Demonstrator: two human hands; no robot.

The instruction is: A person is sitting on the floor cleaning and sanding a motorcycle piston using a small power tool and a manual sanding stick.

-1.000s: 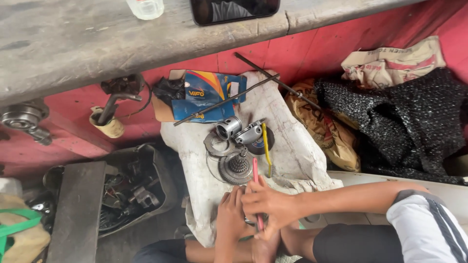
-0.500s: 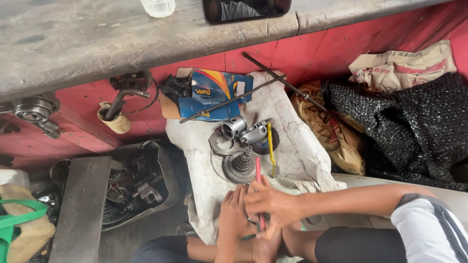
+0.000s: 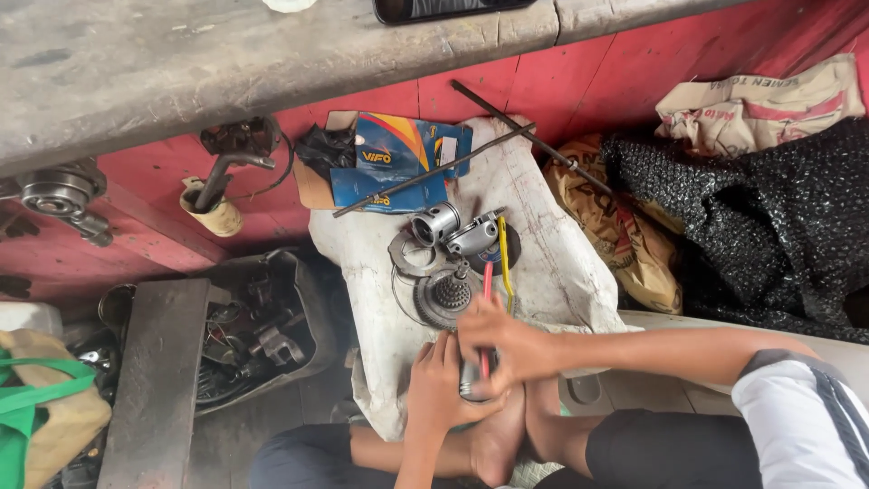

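Both hands (image 3: pixel 480 367) on metal part (image 3: pixel 471 380) (red-handled tool (image 3: pixel 486 299))

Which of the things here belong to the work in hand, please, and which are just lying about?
In hand: left hand and right hand on a metal part; red-handled tool; toothed metal disc.
Lying about: blue box; two rods; black netting; green bag.

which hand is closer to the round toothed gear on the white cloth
Right. The right hand sits just below the toothed gear, almost touching; the left hand is lower, farther away.
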